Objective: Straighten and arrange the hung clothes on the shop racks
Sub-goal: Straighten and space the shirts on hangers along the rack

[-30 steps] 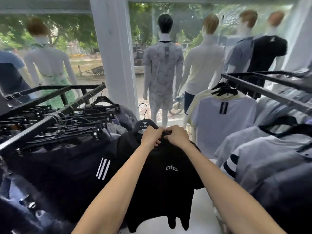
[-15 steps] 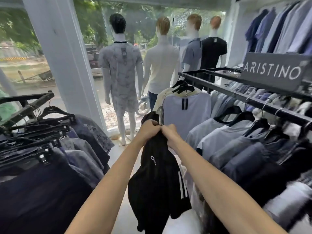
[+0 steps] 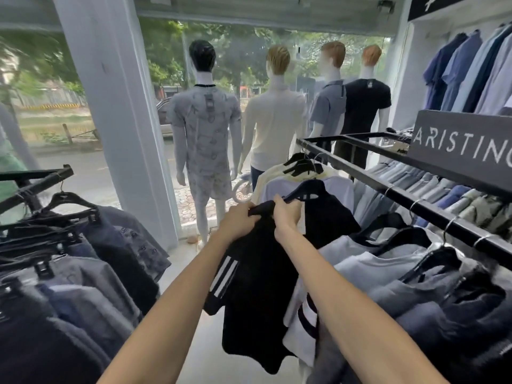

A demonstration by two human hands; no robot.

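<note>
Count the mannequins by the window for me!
4: black-haired one beside the pillar, cream-shirted one next, then blue-shirted one and black-shirted one rightmost. More may hide behind the pillar.

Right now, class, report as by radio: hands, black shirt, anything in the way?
Left hand and right hand both grip black shirt at collar. Shirt on dark hanger, beside right rack. Hung shirts crowd that rack.

White capitals "ARISTIN", next letter cut by frame edge, seen on dark sign [image 3: 462, 145] set on right rack [image 3: 415, 198]. White script on black board [image 3: 432, 4] at top right cropped, unreadable. Tag [image 3: 208, 102] on mannequin [image 3: 205, 128] back too blurred to be read.
</note>
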